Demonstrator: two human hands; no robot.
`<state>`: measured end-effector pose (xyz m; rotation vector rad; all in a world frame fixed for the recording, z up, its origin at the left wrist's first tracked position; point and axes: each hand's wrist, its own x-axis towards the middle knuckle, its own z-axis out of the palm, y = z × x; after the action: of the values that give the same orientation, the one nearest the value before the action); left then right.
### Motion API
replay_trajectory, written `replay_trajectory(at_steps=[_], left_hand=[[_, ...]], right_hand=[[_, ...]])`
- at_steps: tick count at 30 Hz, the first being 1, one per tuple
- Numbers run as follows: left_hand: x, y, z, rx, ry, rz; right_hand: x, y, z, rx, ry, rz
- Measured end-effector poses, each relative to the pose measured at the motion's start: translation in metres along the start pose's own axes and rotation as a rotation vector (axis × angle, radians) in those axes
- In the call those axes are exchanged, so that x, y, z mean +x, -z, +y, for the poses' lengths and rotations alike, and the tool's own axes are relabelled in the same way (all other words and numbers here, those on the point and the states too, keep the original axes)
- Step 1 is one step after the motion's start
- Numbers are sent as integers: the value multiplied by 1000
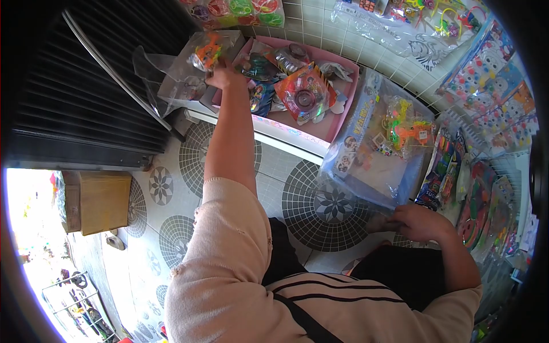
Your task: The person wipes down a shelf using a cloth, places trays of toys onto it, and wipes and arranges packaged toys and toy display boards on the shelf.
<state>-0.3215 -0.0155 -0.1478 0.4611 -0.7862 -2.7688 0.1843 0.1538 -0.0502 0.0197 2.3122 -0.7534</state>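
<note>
A shopkeeping corner, seen from beside the worker: the left hand, at the end of an outstretched arm, grips a bagged orange toy above an open grey box. The toy lies just beyond the fingers, its long axis seeming to run away from the body, though blur softens the outline. A pink box of packaged goods sits immediately to the right. Well apart, the right hand hangs half-curled near the close edge of a plastic-wrapped blue box; whether it holds anything, one cannot tell. On that box rests a second bagged toy, green and orange, nearer the right hand than the left.
</note>
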Motion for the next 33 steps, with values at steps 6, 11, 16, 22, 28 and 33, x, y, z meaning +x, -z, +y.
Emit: replay_trajectory(at_steps=[6, 11, 16, 22, 28, 33], left_hand=[[-16, -8, -13, 471, 87, -218], [-46, -11, -31, 1405, -219, -1064], [-52, 0, -48, 1980, -308, -1348], [-49, 7, -72, 1958, -114, -1521], [-82, 6, -50, 1861, 24, -1762], [-107, -5, -35, 1646, 328, -1822]], right_hand=[[1, 1, 0, 3, -2, -6], [4, 6, -8, -1, -40, -20], [1, 4, -5, -10, -45, -8], [1, 2, -2, 0, -47, -17], [0, 2, -3, -9, -62, -23], [1, -3, 2, 27, -11, -23]])
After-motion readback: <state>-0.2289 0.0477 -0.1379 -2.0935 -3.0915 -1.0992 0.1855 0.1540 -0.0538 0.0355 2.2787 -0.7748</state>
